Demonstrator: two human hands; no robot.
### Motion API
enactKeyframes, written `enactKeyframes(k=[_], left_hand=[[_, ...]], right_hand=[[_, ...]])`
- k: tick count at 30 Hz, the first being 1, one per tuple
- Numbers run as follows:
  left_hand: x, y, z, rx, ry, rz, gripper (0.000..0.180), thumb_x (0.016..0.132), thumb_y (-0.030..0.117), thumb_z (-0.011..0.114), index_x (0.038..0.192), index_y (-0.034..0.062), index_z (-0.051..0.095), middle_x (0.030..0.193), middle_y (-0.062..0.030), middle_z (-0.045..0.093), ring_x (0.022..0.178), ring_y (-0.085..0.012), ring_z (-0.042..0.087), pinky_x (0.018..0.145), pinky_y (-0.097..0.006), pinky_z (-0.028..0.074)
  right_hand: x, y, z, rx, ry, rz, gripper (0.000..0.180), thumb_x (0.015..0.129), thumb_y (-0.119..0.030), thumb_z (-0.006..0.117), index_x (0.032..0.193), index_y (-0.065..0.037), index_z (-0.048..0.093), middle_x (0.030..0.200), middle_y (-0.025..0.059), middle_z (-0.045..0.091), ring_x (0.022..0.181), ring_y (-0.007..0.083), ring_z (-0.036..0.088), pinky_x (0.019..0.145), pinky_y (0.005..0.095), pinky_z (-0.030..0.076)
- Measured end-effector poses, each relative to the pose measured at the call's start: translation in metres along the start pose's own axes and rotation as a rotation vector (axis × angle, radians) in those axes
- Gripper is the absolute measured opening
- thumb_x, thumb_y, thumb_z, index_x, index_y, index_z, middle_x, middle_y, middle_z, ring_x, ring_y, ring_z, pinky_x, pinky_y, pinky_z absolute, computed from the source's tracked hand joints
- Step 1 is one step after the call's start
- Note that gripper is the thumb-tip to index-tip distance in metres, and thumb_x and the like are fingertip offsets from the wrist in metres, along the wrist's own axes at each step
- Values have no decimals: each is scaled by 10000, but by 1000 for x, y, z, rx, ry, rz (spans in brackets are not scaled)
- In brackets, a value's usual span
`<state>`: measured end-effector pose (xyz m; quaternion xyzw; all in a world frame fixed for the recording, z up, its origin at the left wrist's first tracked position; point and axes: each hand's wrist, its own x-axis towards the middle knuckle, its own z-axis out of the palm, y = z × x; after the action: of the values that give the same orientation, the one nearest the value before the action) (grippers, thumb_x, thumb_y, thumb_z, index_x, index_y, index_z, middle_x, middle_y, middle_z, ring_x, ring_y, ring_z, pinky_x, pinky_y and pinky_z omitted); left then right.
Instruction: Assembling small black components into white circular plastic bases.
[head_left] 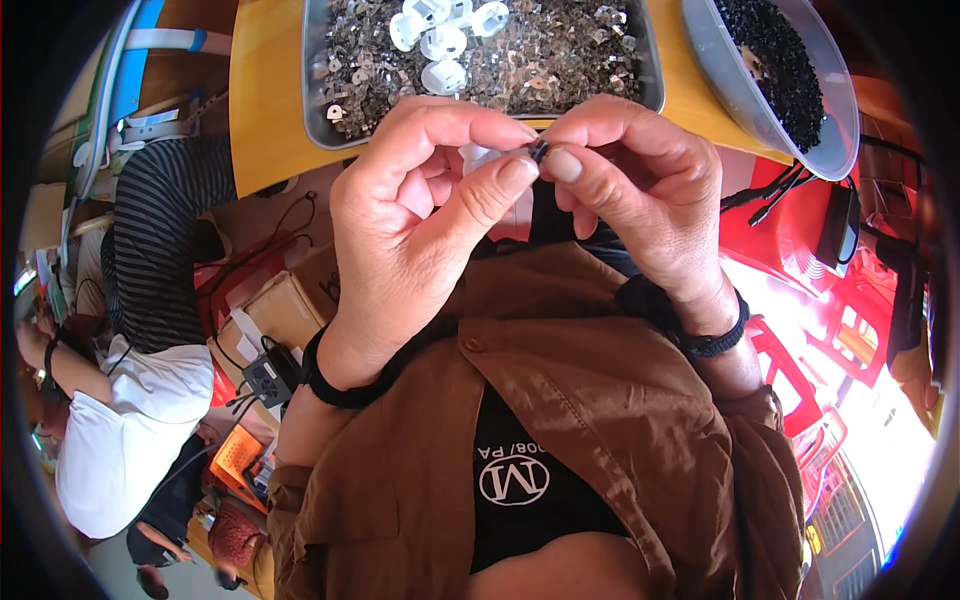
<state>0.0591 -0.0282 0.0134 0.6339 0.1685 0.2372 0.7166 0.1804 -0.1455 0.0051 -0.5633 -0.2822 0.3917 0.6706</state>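
My left hand (420, 205) and my right hand (640, 185) meet fingertip to fingertip just in front of the metal tray. Both are closed in a pinch, thumb against forefinger, on a small black part (539, 151). The fingertips hide most of that part, so its exact kind does not show. A bit of white plastic (477, 157) shows behind my left fingers; whether the hand holds it I cannot tell. Beyond the hands, the metal tray (655, 75) is filled with small clear and metallic pieces. Several white round plastic housings (444, 76) lie on top of them.
A yellow tabletop (262, 110) carries the tray. To its right, a translucent plastic bowl (840, 140) holds many small black pieces. Red plastic stools (860, 320) stand at the right. Cables and a cardboard box (285, 310) are at the left, near other people.
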Motion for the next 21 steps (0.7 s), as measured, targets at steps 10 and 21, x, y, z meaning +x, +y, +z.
enactKeyframes(k=[10,21], left_hand=[[6,-6,-12,632,43,556,171,733,-73,682,882,-23,616,951,-111,560,775,-159,580,659,-232,492],[4,1,-7,764,-14,657,207,640,-78,742,798,25,656,870,-104,582,710,-180,596,574,-245,490]], right_hand=[[1,-9,3,-15,39,91,140,831,-124,665,916,-18,632,682,-5,609,562,21,544,460,154,444],[9,-10,-6,179,-148,337,160,863,-137,621,916,13,622,629,19,573,472,31,487,389,157,358]])
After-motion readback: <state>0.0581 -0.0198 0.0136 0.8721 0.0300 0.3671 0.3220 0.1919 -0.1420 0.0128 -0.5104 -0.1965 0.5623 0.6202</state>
